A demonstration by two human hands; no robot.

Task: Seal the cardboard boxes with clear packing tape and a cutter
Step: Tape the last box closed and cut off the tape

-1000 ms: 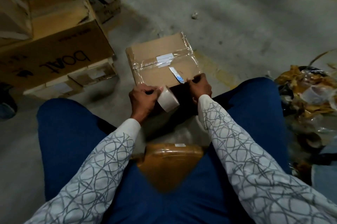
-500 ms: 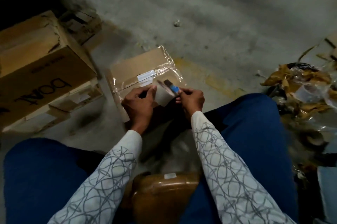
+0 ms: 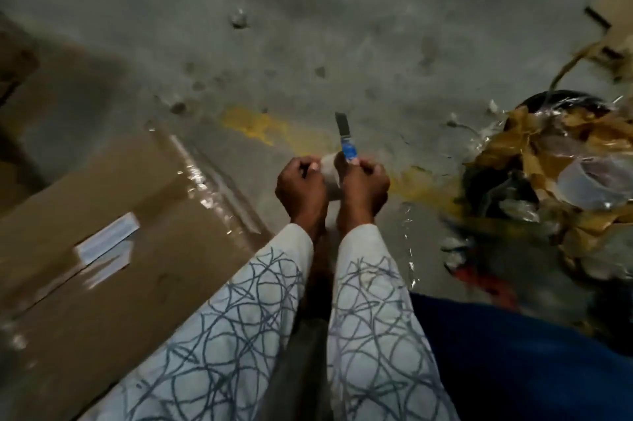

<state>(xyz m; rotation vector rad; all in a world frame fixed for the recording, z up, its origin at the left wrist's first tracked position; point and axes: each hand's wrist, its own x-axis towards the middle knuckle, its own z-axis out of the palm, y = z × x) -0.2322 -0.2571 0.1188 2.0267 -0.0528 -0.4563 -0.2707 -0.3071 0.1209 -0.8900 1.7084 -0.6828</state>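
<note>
A brown cardboard box (image 3: 113, 242) with a white label and shiny clear tape along its edge lies on the floor at the lower left. To its right, both hands are held close together above the concrete floor. My left hand (image 3: 301, 191) grips the pale roll of packing tape (image 3: 330, 174), which shows between the two hands. My right hand (image 3: 364, 189) holds the blue-handled cutter (image 3: 346, 139), blade pointing away from me. Where the tape end runs is hidden by the fingers.
A heap of crumpled brown paper, clear plastic scraps and a black bin (image 3: 555, 180) fills the right side. Faded yellow paint (image 3: 260, 126) marks the concrete floor ahead. My blue trouser leg (image 3: 513, 359) is at the lower right. Small debris dots the floor.
The view has swung right, so the taped box now sits lower left. Both hands with roll and cutter have left the box and come together over bare floor; the cutter points forward.
</note>
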